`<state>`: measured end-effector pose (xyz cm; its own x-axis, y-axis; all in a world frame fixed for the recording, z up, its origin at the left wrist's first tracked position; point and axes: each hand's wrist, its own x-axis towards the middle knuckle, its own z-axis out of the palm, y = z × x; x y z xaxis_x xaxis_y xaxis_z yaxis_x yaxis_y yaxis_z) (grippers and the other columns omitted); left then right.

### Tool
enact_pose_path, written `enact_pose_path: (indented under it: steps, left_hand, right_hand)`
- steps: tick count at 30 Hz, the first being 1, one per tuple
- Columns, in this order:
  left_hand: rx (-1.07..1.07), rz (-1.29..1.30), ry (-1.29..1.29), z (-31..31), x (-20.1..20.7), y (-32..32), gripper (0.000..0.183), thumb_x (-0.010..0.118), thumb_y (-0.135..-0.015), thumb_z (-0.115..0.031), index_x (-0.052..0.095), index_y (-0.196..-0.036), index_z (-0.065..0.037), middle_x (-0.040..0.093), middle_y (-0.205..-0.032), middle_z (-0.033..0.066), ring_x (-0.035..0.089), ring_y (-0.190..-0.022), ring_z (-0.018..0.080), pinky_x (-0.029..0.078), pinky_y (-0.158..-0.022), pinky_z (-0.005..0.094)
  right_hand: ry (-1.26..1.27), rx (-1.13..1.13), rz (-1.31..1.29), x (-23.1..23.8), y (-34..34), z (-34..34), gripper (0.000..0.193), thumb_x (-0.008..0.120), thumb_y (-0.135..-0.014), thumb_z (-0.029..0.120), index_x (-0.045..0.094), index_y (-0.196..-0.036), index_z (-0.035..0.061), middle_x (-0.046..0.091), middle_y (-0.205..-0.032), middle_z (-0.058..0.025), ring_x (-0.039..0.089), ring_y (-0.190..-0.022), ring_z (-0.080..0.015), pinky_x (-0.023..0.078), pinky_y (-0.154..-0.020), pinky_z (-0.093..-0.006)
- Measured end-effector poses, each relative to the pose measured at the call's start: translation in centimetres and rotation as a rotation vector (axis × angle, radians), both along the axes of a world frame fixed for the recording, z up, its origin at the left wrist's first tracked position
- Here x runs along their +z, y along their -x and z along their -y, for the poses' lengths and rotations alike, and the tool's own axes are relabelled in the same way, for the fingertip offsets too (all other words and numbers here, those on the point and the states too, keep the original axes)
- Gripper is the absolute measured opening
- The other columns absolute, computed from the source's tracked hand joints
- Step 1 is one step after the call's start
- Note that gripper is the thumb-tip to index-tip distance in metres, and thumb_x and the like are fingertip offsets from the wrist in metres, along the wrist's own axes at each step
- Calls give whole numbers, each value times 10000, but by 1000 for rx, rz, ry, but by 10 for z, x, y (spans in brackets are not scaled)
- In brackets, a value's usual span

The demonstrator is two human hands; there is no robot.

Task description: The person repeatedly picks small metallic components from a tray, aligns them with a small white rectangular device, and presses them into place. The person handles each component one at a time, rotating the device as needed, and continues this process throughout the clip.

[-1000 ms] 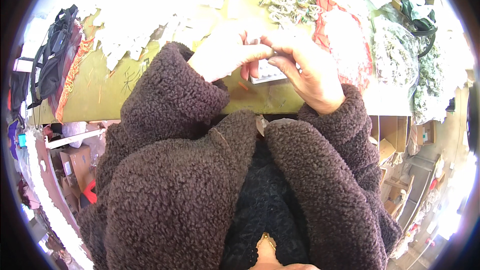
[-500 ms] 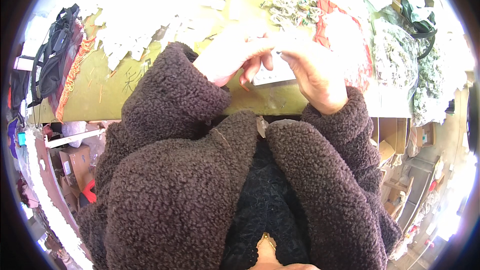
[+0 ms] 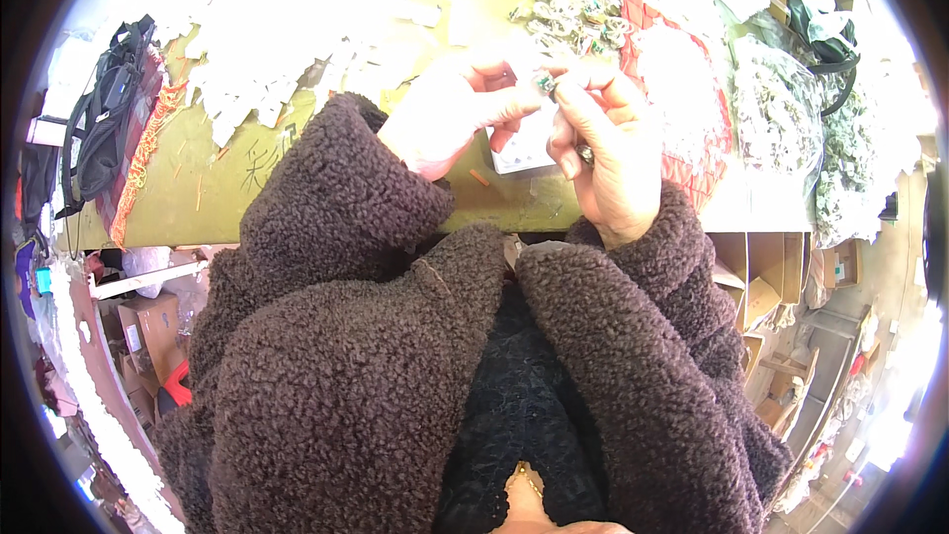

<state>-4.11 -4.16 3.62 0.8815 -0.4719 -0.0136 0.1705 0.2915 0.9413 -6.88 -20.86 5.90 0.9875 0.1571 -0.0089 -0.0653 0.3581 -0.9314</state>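
Observation:
Both hands meet over the table. My right hand (image 3: 615,133) pinches a small trinket with a green, shiny bead (image 3: 546,84) between thumb and forefinger. A second small shiny piece (image 3: 585,154) is tucked against its curled lower fingers. My left hand (image 3: 445,119) is partly washed out by glare. Its thumb and fingers are drawn together with the tips right by the trinket; what they pinch is too bright to make out. Below the hands lies a small white box or tray (image 3: 522,156), partly covered by fingers.
Many similar small trinkets (image 3: 578,0) lie at the far middle. White pieces of paper or card (image 3: 267,40) spread over the left of the green table (image 3: 198,208). Clear bags (image 3: 776,99) with filled contents stand right, beside red mesh (image 3: 707,178). A black bag (image 3: 109,119) lies far left.
My right hand has drawn in and turned, fingers now curled, bringing the green-beaded trinket into sight. My left thumb has straightened toward it. More of the white box shows.

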Motion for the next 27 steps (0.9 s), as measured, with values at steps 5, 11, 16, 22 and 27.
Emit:
enact_pose_path:
  steps: [5, 11, 16, 22, 27]
  left_hand:
    - [26, -83, 141, 2, -3, 2, 171, 643, -844, -78, 596, -985, 7, 624, -788, 60, 607, -685, 131, 504, -605, 250]
    - [32, 63, 105, 1, -2, 4, 182, 678, -819, -72, 593, -961, 3, 624, -765, 61, 589, -584, 118, 487, -533, 235]
    - [115, 22, 39, -1, 2, 4, 172, 666, -828, -79, 598, -970, -10, 618, -739, 40, 536, -511, 70, 425, -455, 189]
    - [90, -114, 169, 4, 3, 4, 151, 591, -886, -134, 609, -997, -33, 595, -706, 24, 491, -455, 63, 360, -384, 178]
    - [111, -176, 218, 7, 1, 5, 163, 565, -904, -165, 601, -993, -34, 577, -690, 22, 482, -448, 61, 350, -374, 182]
  right_hand:
    - [158, -93, 36, -4, 7, -6, 111, 578, -900, 91, 565, -981, 17, 574, -687, -22, 517, -537, -56, 377, -431, -172]
    - [357, -118, 258, -11, 19, -7, 175, 524, -924, 53, 569, -1088, 11, 579, -786, -40, 518, -555, -63, 403, -461, -181]
    - [608, -112, 546, -18, 18, -5, 217, 525, -911, 21, 589, -1118, 17, 595, -876, -72, 554, -640, -99, 450, -611, -219]
    - [387, -238, 274, -17, 15, -9, 143, 600, -836, -5, 627, -974, 19, 593, -896, -75, 579, -697, -104, 463, -659, -229]
    - [641, -242, 360, -19, 11, -9, 134, 611, -826, 2, 619, -958, 24, 572, -841, -38, 560, -649, -84, 466, -577, -231]
